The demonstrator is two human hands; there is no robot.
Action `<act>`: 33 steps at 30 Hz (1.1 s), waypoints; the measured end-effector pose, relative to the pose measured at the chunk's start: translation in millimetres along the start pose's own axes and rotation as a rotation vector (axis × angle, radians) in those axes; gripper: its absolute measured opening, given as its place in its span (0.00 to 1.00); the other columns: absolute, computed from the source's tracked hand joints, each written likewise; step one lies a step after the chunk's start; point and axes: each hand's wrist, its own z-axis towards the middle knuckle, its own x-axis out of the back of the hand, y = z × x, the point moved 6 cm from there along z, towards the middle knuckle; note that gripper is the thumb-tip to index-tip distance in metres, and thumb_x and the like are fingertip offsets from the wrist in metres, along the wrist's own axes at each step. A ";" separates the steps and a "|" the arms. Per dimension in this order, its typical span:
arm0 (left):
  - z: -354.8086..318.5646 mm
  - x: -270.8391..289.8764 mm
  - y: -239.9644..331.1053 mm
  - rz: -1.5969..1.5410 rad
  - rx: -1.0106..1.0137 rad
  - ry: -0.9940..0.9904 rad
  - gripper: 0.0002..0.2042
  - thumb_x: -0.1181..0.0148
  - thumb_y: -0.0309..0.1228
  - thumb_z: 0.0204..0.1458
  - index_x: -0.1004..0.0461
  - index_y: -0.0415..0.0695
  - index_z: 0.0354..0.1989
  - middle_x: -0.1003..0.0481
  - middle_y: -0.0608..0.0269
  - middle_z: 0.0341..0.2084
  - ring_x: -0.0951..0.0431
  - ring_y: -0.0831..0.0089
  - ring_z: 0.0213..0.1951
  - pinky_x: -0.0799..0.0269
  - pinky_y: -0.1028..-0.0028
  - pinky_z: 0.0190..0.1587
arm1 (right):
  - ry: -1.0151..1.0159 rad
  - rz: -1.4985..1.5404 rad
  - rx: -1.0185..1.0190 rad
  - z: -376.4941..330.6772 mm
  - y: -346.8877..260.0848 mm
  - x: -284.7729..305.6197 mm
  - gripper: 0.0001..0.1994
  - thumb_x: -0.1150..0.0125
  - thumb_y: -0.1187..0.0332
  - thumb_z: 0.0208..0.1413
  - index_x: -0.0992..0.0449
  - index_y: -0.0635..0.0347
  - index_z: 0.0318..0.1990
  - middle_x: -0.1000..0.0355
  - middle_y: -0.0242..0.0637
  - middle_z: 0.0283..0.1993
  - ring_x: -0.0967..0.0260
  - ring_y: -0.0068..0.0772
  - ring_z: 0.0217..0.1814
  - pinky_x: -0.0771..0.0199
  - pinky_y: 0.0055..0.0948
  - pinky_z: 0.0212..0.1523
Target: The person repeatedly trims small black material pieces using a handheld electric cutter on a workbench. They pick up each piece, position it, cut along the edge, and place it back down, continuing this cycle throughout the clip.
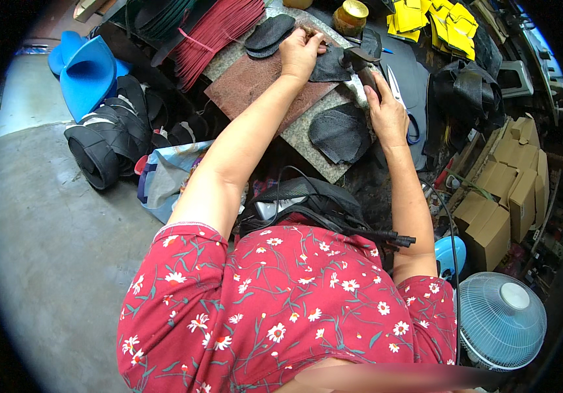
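Cluttered with stacked soles and yellow cut-outs, the tabletop (308,134) fills the upper centre of the frame. On it a black mesh piece (329,65) lies between both hands. The left hand (300,52) pinches its left edge; the right hand (386,111), closed around a dark hammer (360,65), reaches from its lower right.

A dark mesh piece (329,65) lies flat on the stone slab, a black hammer (362,67) touching its three-o'clock edge.
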 end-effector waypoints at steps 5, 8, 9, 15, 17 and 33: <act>-1.1 -4.0 3.4 0.091 -0.026 -0.074 0.06 0.37 0.27 0.52 0.23 0.36 0.32 0.20 0.58 0.24 0.19 0.78 0.26 0.23 0.78 0.30 | 0.020 0.028 0.019 -0.8 4.0 -0.3 0.21 0.51 0.45 0.60 0.32 0.31 0.60 0.23 0.49 0.37 0.25 0.55 0.40 0.27 0.48 0.40; -2.2 -6.3 8.0 0.065 -0.008 -0.072 0.06 0.36 0.27 0.51 0.22 0.36 0.32 0.19 0.59 0.25 0.19 0.79 0.26 0.24 0.78 0.29 | 0.007 0.024 0.008 0.3 5.7 -3.5 0.21 0.50 0.45 0.60 0.32 0.31 0.60 0.23 0.49 0.37 0.25 0.55 0.41 0.26 0.47 0.41; -2.2 -6.6 9.6 0.081 -0.001 -0.071 0.06 0.36 0.27 0.51 0.22 0.36 0.32 0.19 0.59 0.25 0.19 0.79 0.26 0.24 0.78 0.29 | 0.006 0.027 0.001 1.1 5.1 -3.4 0.21 0.50 0.45 0.60 0.32 0.31 0.60 0.23 0.48 0.38 0.25 0.54 0.41 0.26 0.46 0.41; -6.8 -12.4 34.6 0.519 -0.318 -0.071 0.08 0.36 0.32 0.50 0.23 0.40 0.31 0.21 0.56 0.27 0.19 0.65 0.28 0.24 0.70 0.33 | 0.081 0.301 -0.017 9.7 -11.2 30.0 0.19 0.44 0.50 0.59 0.28 0.35 0.58 0.22 0.42 0.33 0.22 0.39 0.36 0.26 0.36 0.39; -12.0 -20.7 42.5 0.680 -0.498 -0.113 0.08 0.37 0.33 0.50 0.24 0.42 0.31 0.22 0.55 0.27 0.20 0.59 0.30 0.25 0.66 0.34 | 0.171 0.563 0.150 5.4 -21.0 55.8 0.19 0.43 0.56 0.61 0.28 0.45 0.58 0.24 0.36 0.30 0.27 0.26 0.28 0.27 0.27 0.33; 8.8 0.6 1.9 -0.528 0.101 0.142 0.04 0.41 0.26 0.56 0.25 0.39 0.30 0.21 0.63 0.24 0.20 0.76 0.25 0.24 0.76 0.29 | -0.018 -0.031 -0.039 -20.0 17.3 9.3 0.21 0.51 0.44 0.60 0.31 0.32 0.59 0.22 0.47 0.35 0.24 0.55 0.40 0.27 0.45 0.40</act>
